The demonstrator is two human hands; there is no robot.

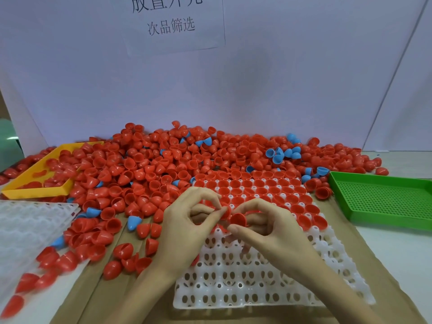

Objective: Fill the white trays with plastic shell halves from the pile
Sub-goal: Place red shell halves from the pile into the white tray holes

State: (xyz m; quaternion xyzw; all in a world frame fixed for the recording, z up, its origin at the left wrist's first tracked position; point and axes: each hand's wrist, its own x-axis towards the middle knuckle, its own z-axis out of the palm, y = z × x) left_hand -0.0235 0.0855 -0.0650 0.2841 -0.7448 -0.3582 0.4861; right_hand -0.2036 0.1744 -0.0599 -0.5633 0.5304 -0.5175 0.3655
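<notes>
Hands meet over the middle of a white cell tray [268,284], whose far rows hold red shell halves seated open side up while its near rows are bare. The right hand [273,232] pinches a red shell half [238,219] between thumb and fingers; the left hand [187,228] pinches another red half [225,211] just beside it. A big pile of red and blue halves [168,164] spreads across the far side, spilling into a yellow tray [30,181] at far left. A green perforated tray [383,202] sits right, a second white tray [28,228] near left.
</notes>
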